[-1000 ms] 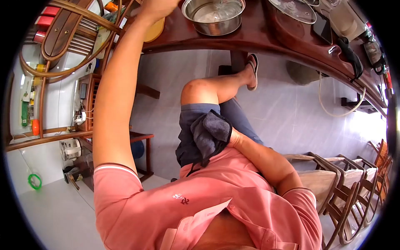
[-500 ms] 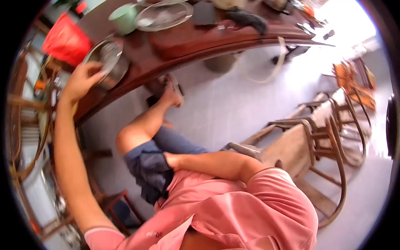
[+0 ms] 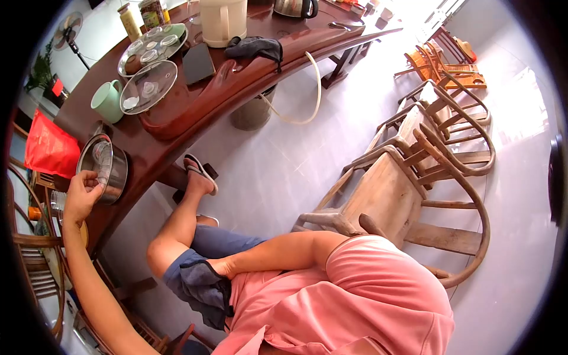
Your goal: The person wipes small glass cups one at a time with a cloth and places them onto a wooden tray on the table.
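My left hand (image 3: 83,195) is at the near rim of a shiny metal pot (image 3: 118,177) by the table's edge. Its fingers are bent and its thumb lies at the rim, closed in a pinch. A clear, see-through item (image 3: 102,158) shows inside the pot. My right hand (image 3: 222,268) is at the dark blue shorts (image 3: 189,269), its fingers hidden in the cloth. Beyond the pot stand a pale green mug (image 3: 107,102) and a round glass lid (image 3: 161,80). A red bag (image 3: 50,145) sits just left of the pot.
On the brown wooden table (image 3: 195,112) are a tray of small cups (image 3: 127,53), a dark flat pad (image 3: 198,64), a black cloth (image 3: 254,48) and a cream pitcher (image 3: 223,21). Underneath stands a bucket (image 3: 253,112) with a hose (image 3: 316,94). Wooden chairs (image 3: 378,195) line the right.
The view has shifted, so the table, pot and chairs sit further left and more tabletop shows. My left hand stays at the pot's rim, and my right hand stays at the shorts.
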Demonstrator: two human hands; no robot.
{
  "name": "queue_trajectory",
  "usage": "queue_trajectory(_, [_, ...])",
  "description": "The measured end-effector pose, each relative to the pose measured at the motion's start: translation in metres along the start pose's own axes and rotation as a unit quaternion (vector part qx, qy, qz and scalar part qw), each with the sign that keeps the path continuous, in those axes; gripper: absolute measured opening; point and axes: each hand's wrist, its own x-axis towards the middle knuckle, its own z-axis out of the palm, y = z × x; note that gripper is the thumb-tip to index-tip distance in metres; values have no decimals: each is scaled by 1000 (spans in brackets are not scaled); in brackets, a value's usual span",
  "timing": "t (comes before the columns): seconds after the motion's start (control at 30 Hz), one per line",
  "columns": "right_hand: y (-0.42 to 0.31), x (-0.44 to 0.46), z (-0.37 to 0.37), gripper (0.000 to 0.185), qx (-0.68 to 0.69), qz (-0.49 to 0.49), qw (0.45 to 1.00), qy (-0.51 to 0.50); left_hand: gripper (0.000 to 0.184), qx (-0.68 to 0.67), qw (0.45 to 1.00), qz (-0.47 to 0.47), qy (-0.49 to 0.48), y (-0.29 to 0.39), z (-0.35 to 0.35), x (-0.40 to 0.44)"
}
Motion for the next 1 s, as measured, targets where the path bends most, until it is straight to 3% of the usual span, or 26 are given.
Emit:
queue_trajectory(0.07, [1, -1, 1, 27, -1, 2, 1000, -3, 34, 60, 998, 1, 6, 13, -2, -4])
queue_trajectory(0.17, [1, -1, 3, 27, -2, 1, 1000, -6, 32, 141, 983, 83, 87, -6, 4, 2])
queue_trajectory(0.37, [5, -2, 3, 26, 0, 2, 1000, -18, 38, 223, 961, 112, 120, -7, -6, -2])
queue_trajectory(0.47, [6, -2, 4, 26, -8, -1, 1000, -13, 39, 193, 961, 92, 174, 24, -10, -31])
queue_trajectory(0.5, [7, -5, 13, 26, -2, -23, 1000, 17, 37, 132, 975, 64, 166, 35, -10, -44])
queue_trajectory(0.57, [7, -9, 26, 26, 8, -64, 995, 75, 36, -16, 977, 115, 179, 31, -2, -67])
queue_trajectory(0.63, [1, -4, 28, 28, -4, -126, 989, 82, 35, -156, 956, 161, 191, 39, 13, -103])
queue_trajectory(0.67, [-4, -4, 28, 29, -10, -158, 983, 88, 34, -240, 944, 141, 179, 46, 25, -122])
queue_trajectory(0.8, [-31, 2, 31, 34, -35, -277, 954, 108, 28, -342, 903, 134, 222, 49, 90, -170])
queue_trajectory(0.87, [-46, -2, 37, 31, -267, -395, 870, 125, 14, -273, 918, 157, 243, 73, 114, -187])
queue_trajectory(0.93, [-60, -9, 57, 29, -476, -484, 723, 125, 12, -242, 921, 144, 268, 86, 139, -197])
queue_trajectory(0.97, [-68, -14, 71, 28, -568, -519, 627, 121, 14, -229, 919, 147, 284, 96, 151, -200])
queue_trajectory(1.0, [-72, -15, 99, 28, -609, -489, 605, 154, 16, -217, 917, 150, 300, 106, 160, -202])
